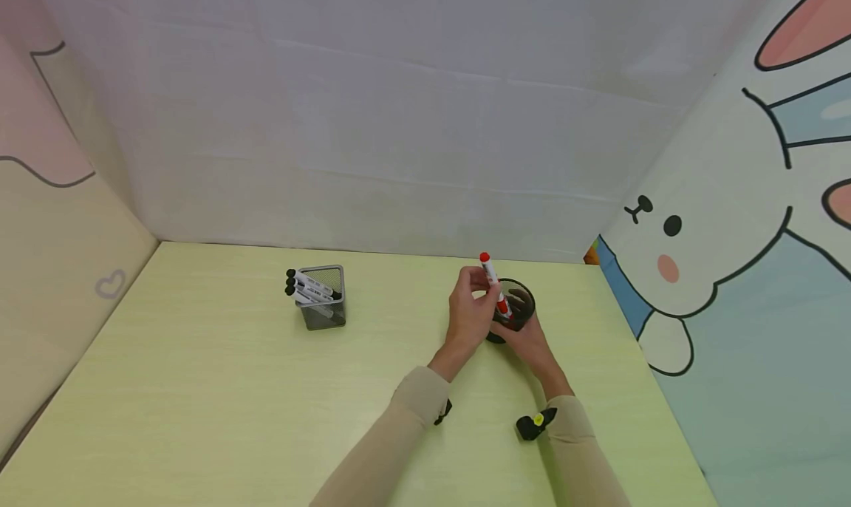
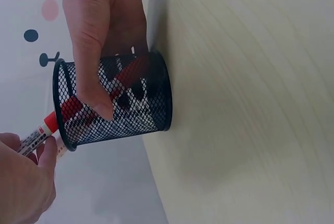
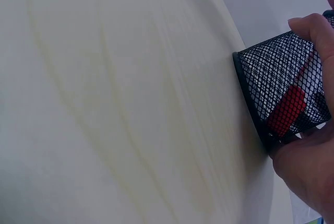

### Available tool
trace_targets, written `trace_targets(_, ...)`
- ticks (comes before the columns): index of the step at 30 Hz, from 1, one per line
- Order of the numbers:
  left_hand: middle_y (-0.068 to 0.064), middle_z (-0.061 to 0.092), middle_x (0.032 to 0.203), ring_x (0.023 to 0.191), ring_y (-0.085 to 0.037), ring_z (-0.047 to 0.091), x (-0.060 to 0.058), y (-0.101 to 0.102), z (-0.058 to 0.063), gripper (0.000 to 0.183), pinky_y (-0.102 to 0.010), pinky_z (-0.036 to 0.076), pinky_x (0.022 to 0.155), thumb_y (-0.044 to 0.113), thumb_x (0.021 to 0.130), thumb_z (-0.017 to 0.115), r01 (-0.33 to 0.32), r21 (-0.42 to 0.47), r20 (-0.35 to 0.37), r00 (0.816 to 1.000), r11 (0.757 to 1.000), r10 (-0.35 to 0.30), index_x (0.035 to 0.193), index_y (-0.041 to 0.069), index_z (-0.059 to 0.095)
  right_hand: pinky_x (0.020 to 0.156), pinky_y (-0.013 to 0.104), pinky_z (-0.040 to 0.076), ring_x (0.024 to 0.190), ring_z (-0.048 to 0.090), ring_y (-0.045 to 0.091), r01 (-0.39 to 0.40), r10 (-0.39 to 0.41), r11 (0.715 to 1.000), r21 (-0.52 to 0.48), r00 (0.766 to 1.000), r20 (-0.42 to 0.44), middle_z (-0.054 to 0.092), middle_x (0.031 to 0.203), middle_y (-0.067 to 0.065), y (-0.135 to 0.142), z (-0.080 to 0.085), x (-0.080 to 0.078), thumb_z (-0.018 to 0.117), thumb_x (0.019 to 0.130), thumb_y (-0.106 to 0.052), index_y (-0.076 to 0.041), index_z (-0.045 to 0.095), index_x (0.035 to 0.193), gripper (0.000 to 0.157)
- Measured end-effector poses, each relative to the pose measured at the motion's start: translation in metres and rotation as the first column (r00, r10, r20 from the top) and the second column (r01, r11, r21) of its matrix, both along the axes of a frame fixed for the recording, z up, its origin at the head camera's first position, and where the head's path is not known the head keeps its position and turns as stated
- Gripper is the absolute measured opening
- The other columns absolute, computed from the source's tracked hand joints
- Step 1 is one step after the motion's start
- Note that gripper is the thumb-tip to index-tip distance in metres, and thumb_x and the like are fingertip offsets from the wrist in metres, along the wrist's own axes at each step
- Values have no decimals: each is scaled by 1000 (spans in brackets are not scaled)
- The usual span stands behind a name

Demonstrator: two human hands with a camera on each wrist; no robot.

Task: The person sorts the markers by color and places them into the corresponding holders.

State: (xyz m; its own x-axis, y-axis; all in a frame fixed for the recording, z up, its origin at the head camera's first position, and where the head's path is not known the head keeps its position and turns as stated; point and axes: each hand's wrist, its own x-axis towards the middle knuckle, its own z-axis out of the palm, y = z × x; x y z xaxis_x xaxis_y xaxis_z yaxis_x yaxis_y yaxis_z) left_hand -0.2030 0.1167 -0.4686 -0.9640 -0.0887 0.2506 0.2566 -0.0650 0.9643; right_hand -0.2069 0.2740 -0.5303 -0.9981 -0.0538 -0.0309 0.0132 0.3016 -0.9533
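Observation:
My left hand [image 1: 472, 311] pinches a white marker [image 1: 490, 272] with red ends. The marker leans, its lower end inside the mouth of a round black mesh pen cup [image 1: 530, 300]. Around the side of this cup [image 2: 138, 117] my right hand [image 1: 532, 344] is wrapped, with the thumb across the mesh in the left wrist view. Through the mesh, something red [image 3: 288, 110] shows low in the cup, seemingly a marker end. In the right wrist view the cup's base meets the table, and the left hand is almost wholly out of frame.
A square grey mesh pen holder [image 1: 323, 318] stands on the table's left half, with several black-capped white markers [image 1: 312, 287] leaning left in it. A pale wall [image 1: 372, 123] rises behind the light wooden table [image 1: 266, 418]. Cartoon-printed panels [image 1: 731, 329] flank it.

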Motion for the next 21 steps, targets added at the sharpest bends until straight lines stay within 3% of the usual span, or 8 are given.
trace_targets(5,-9,66,108,100,-21,66,3,-1,-2,24,-29,58,86,6,96,72,-10,-16,22,1000,1000,11,116,4,58,118,48,32,144,39,31,-3,3,1000,-2,1000,0,39,157,17,-1,0,0,78,93,-11,-10,23,158,85)
trace_targets(12,-9,67,104,96,-22,65,6,-2,-6,24,-45,54,93,9,95,74,-45,-106,47,998,993,51,114,3,60,118,47,30,142,40,31,-10,10,1000,-5,1000,-14,40,156,18,-4,4,1,79,91,-10,-9,26,157,84)
trace_targets(21,-6,67,102,92,-23,65,7,-2,-8,25,-31,53,82,12,94,76,-88,-227,117,986,970,117,113,5,62,117,48,31,141,41,28,-2,2,1000,19,999,-33,43,153,14,-3,-6,-3,81,90,-13,-12,30,155,83)
